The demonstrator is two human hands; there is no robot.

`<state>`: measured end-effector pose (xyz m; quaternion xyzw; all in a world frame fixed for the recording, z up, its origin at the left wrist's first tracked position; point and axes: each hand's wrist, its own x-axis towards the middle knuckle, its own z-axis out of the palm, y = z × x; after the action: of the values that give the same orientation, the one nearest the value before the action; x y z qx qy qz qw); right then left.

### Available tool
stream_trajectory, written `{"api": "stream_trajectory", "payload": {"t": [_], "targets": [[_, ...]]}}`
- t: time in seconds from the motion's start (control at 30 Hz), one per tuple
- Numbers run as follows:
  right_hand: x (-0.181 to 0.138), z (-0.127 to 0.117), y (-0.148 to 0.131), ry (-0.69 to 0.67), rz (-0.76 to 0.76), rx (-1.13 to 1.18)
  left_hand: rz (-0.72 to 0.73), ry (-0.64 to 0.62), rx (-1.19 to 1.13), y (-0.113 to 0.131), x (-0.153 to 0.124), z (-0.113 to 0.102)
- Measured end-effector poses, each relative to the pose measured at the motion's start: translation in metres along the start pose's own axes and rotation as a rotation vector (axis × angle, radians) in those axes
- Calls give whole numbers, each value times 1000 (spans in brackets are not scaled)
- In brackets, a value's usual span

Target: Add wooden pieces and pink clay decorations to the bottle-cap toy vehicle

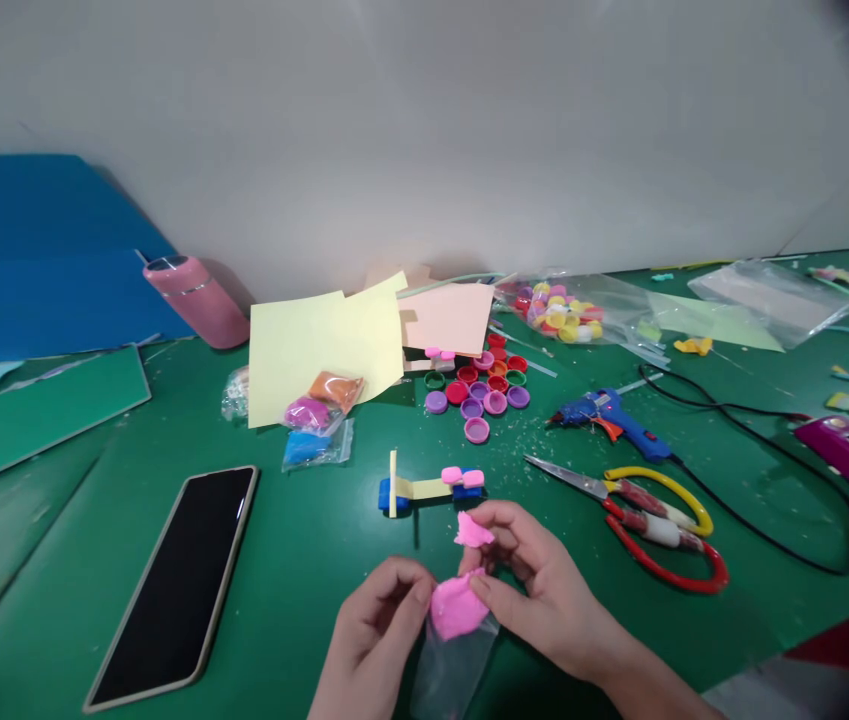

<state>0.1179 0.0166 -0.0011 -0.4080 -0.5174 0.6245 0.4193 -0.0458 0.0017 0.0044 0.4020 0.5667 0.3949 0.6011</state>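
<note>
My left hand (375, 625) grips a small clear plastic bag (448, 670) with a lump of pink clay (456, 607) at its mouth. My right hand (536, 580) pinches that lump with thumb and fingers, and a small torn-off piece of pink clay (473, 531) sits at its fingertips. Both hands are closed. Just beyond them on the green table (304, 560) lies a small model (431, 487) made of blue caps, a yellow strip and pink caps.
A dark phone (178, 580) lies at the left. Scissors (641, 515) with red and yellow handles and a blue glue gun (608, 415) with a black cord lie at the right. Loose bottle caps (480, 385), paper sheets (323, 340), clay packets (315, 420), a pink bottle (195, 300) sit further back.
</note>
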Motion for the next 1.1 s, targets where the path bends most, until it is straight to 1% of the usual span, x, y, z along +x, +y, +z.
{"api": "stream_trajectory", "payload": {"t": [0.07,0.13,0.23,0.33,0.43,0.6,0.8,0.97,1.1], "targets": [[0,-2,-1,-18,-10,-50,47,-33,80,0,1,-1],[1,-4,-1,-17,-36,-114,72,-41,118,0,1,-1],[1,-5,0,-6,-115,-255,102,7,112,1,1,2],[1,-5,-1,-31,-201,-418,108,64,75,4,1,6],[1,-3,-3,-56,-210,-495,95,105,14,5,1,11],[-1,0,-4,-91,-146,-379,37,152,-171,3,1,16],[1,2,1,-58,-106,-344,-68,161,-422,-1,5,21],[1,3,5,-13,-98,-283,-211,115,-604,-3,7,21],[1,2,7,44,-114,-285,-288,73,-646,-1,4,21]]}}
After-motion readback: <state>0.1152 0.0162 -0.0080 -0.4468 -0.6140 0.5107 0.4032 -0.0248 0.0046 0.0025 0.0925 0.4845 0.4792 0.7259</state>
